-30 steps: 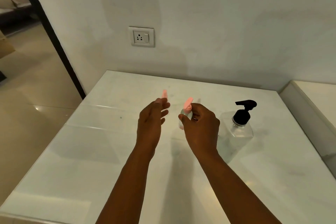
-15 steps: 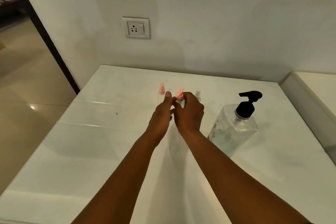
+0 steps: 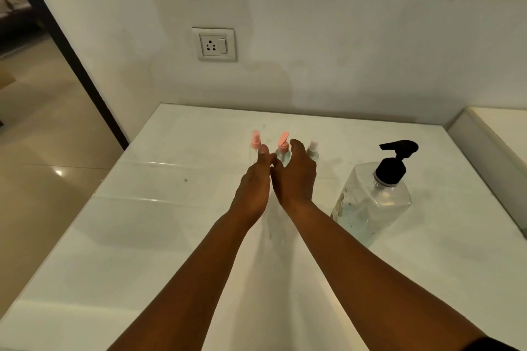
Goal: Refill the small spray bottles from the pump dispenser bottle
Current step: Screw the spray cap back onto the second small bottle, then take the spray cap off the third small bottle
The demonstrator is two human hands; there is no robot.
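Left pink-capped clear spray bottle (image 3: 254,142): upright at the far end of the white tabletop (image 3: 142,236), our left hand (image 3: 254,185) in front; hold unclear
Middle pink-capped clear bottle (image 3: 283,147): between both hands; right hand (image 3: 296,177) beside it, grip hidden, likely steadying
Clear-capped small bottle (image 3: 312,149): behind right hand
Large clear pump dispenser bottle with black head (image 3: 376,196): right, untouched, within reach for pumping

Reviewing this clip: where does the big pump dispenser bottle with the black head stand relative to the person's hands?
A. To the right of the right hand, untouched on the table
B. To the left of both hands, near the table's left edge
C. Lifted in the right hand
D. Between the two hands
A: the pump dispenser bottle stands on the table to the right of the right hand, which touches it nowhere; the left hand is further left.
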